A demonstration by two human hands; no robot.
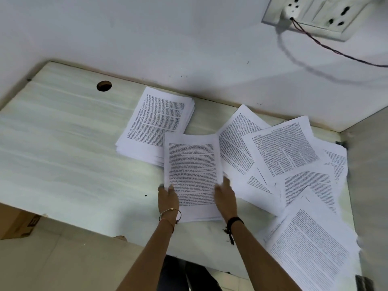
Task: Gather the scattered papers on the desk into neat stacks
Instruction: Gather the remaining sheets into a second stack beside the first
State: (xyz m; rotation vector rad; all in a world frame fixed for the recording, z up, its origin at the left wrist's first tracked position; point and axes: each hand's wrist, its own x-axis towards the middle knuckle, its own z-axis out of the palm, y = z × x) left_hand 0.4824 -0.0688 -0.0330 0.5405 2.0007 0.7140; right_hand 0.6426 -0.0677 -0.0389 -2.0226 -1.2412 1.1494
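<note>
A bundle of printed sheets (192, 164) stands slightly raised at the middle of the pale desk (63, 143). My left hand (168, 196) grips its lower left edge, thumb on top. My right hand (225, 196) holds its lower right edge, fingers curled around the paper. Behind it, toward the wall, lies a fairly even stack of papers (155, 120). To the right, several loose printed sheets (283, 148) overlap at different angles. Another untidy pile (310, 248) sits at the desk's near right corner.
A round cable hole (104, 85) is in the desk at the back left. A wall socket panel (315, 15) with a dangling wire (336, 51) hangs at upper right. A side panel (367, 185) bounds the desk on the right. A cardboard box (16, 223) stands below left.
</note>
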